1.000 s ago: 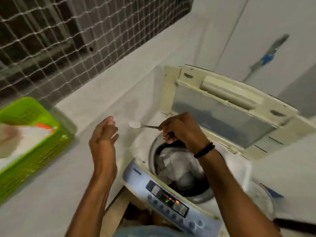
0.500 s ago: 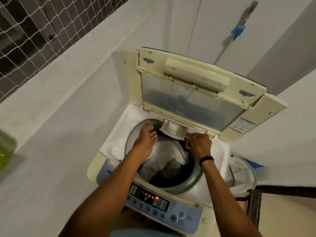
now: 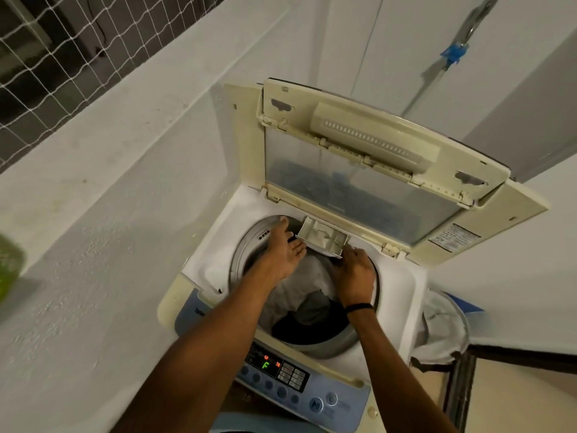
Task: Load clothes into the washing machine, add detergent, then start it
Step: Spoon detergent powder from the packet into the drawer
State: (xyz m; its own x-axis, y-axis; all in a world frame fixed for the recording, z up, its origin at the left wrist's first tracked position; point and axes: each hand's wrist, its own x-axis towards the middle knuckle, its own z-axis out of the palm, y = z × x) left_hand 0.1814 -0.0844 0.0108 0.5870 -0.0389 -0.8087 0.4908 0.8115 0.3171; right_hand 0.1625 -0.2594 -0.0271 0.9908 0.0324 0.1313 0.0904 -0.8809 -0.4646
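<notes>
A: Head view, setting. Why is the washing machine (image 3: 299, 276) standing where it is?

B: It is sitting against a white ledge (image 3: 125, 170) under a netted opening, close to the white wall behind it. Its lid (image 3: 359, 170) is leaning open at the rear edge, leaving the drum mouth clear for loading.

A: And the clothes (image 3: 306, 295)?

B: They are lying inside the drum, pale pieces over dark ones, so loading appears done.

A: What is projecting at the rear rim of the drum opening?

B: The detergent drawer (image 3: 323, 237) is standing pulled out over the drum, with white powder showing in it.

A: Why are the hands placed so?

B: The left hand (image 3: 282, 251) is resting flat with fingers spread on the left rear rim, holding nothing, probably steadying. The right hand (image 3: 354, 271) is touching the drawer's front right corner, fingers curled; whether it is gripping or merely pushing, I cannot tell. Closing the drawer seems the step in hand.

A: And the control panel (image 3: 299, 379)?

B: It is glowing at the front edge, awaiting the start.
</notes>
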